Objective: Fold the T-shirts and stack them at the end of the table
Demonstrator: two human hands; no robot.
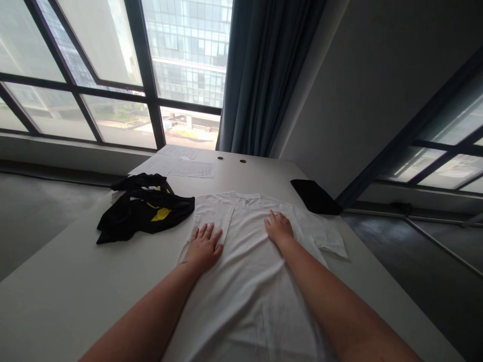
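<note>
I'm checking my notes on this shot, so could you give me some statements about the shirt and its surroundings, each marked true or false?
1. The left hand lies spread on the white shirt. True.
2. The right hand rests on the papers. False: it is on the white shirt.
3. The papers lie toward the far end of the table. True.
4. The black-and-yellow cloth lies right of the white shirt. False: it lies to the left.
5. A blue curtain hangs beyond the table. True.

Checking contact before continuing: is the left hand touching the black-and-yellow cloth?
No, the left hand rests on the white shirt, apart from that cloth.
</note>
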